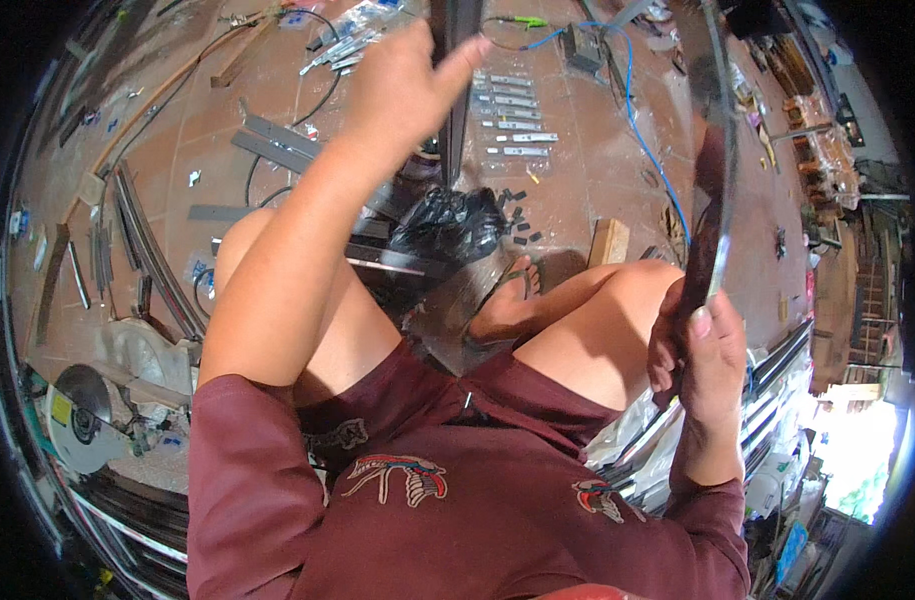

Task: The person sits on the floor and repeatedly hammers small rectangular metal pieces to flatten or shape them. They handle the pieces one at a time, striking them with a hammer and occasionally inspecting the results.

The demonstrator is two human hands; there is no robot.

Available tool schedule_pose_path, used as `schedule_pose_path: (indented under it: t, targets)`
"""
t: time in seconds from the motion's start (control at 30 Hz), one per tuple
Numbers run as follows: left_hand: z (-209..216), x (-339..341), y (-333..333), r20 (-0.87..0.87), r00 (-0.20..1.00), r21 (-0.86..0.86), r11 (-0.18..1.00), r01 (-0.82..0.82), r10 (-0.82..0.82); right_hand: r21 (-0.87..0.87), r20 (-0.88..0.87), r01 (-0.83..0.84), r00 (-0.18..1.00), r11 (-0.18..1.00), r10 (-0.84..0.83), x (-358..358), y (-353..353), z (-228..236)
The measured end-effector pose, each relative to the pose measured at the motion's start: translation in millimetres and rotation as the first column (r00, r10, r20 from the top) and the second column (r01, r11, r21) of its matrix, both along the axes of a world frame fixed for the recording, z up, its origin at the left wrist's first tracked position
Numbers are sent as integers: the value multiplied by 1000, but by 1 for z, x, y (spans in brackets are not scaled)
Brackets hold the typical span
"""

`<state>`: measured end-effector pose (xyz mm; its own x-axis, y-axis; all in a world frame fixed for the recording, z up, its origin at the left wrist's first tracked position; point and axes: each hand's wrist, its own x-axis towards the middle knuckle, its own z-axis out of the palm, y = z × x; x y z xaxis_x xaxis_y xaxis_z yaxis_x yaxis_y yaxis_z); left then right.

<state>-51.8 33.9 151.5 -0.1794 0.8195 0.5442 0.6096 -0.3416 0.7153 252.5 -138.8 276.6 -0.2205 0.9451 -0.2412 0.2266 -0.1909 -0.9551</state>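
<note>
My left hand (402, 85) reaches far forward to an upright dark metal bar (458, 120). Its thumb lies across the front of the bar, and the other fingers curl at the left edge, partly hidden. At the right, my right hand (709, 350) is closed around the lower end of a long, thin dark strip (715, 170) with a shiny edge. This strip rises beside my right knee toward the far edge of the view. A crumpled black plastic bag (447, 225) lies at the foot of the bar, between my legs.
Beyond the bag, several small metal fittings (517, 125) lie in a row on the tiled floor. A wooden block (607, 245) sits near my right knee, past which a blue cable (632, 110) runs. Dark flat strips (277, 140) and a circular saw blade (85, 420) are at the left.
</note>
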Motion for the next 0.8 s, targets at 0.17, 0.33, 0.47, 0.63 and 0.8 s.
schedule_pose_path:
  t: [0.17, 0.33, 0.47, 0.63, 0.8]
  targets:
    - [18, -21, 4, 102, 994, -18, 999, -32, 34, 51, -4, -60, 998, 997, 60, -5, 10, -10]
    - [26, -34, -3, 238, 971, -31, 999, 29, -21, 19, 10, -115, 993, 993, 114, -16, 19, -23]
    - [25, -42, -11, 263, 964, -24, 999, 41, -33, 41, 12, -173, 985, 984, 172, -20, 27, -37]
    - [13, -74, 5, 142, 989, -92, 995, -23, 36, 29, 30, -228, 973, 973, 227, -35, 46, -47]
    - [-26, -105, 32, 48, 994, -165, 983, -84, 93, -52, -73, -230, 971, 972, 226, -60, 72, -54]
